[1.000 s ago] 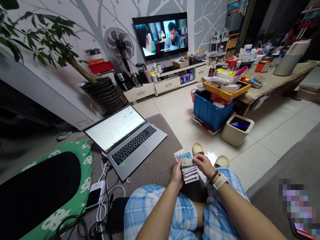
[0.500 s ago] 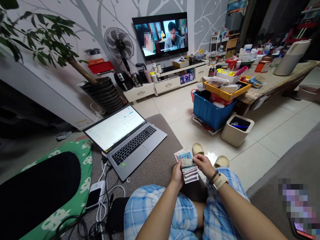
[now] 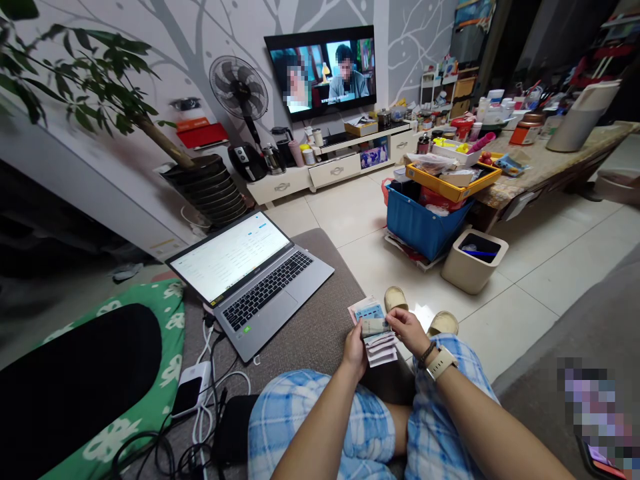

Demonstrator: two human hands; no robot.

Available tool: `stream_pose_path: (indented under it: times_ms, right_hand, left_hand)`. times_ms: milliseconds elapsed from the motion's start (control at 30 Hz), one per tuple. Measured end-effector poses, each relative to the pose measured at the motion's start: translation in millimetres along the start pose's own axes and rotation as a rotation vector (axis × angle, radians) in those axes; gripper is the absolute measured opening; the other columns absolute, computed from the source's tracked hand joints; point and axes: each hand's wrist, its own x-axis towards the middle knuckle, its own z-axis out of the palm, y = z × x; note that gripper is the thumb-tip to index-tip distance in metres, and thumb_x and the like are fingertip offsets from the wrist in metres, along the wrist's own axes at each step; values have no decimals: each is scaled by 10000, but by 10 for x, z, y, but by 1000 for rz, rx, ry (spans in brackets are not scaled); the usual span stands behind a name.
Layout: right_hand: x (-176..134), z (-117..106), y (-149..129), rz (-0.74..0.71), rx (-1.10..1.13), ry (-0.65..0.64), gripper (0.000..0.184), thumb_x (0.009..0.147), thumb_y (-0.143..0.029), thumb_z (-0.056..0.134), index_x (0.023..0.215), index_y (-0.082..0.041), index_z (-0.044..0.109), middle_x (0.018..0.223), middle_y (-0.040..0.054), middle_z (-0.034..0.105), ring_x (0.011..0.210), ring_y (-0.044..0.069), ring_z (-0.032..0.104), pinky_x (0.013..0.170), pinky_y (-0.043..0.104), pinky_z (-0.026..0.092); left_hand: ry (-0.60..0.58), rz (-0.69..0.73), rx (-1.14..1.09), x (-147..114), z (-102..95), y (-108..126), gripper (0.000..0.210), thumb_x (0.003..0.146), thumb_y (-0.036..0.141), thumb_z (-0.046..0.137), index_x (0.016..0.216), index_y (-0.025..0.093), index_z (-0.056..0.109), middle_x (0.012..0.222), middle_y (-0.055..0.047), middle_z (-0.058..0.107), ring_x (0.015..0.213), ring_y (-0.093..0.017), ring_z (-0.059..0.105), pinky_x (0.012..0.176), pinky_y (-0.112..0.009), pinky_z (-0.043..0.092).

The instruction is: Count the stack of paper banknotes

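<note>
My left hand (image 3: pixel 355 350) is closed on the left side of a small bundle of printed paper slips (image 3: pixel 381 348) that look like banknotes, held above the gap between my knees. The lower slips are whitish and purplish and fan out in folded layers. A grey-green slip (image 3: pixel 374 326) lies across the middle, and my right hand (image 3: pixel 407 330) pinches its right end between thumb and fingers. Behind it a blue slip (image 3: pixel 369 312) with a dark dashed row shows, plus a pinkish paper edge. Print on the slips is too small to read.
An open laptop (image 3: pixel 270 293) rests on the grey seat to the left, near a white power bank (image 3: pixel 191 389) with tangled cables. Beige slippers (image 3: pixel 444 323) lie on the floor. Ahead stand a beige bin (image 3: pixel 474 270), a blue box (image 3: pixel 425 223) and a cluttered table (image 3: pixel 530 175).
</note>
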Motion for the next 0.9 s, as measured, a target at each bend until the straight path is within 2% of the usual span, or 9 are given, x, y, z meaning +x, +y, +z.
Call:
stream_pose_path:
  times_ms: [900]
  right_hand:
    - [24, -11, 55, 7, 10, 6, 531, 628, -685, 746, 635, -196, 540, 531, -58, 415, 511, 96, 339, 499, 254, 242]
  left_hand:
    - [3, 13, -7, 2, 5, -7, 235, 793, 326, 714, 855, 99, 725, 913, -139, 772, 965, -298, 733, 908, -403, 552]
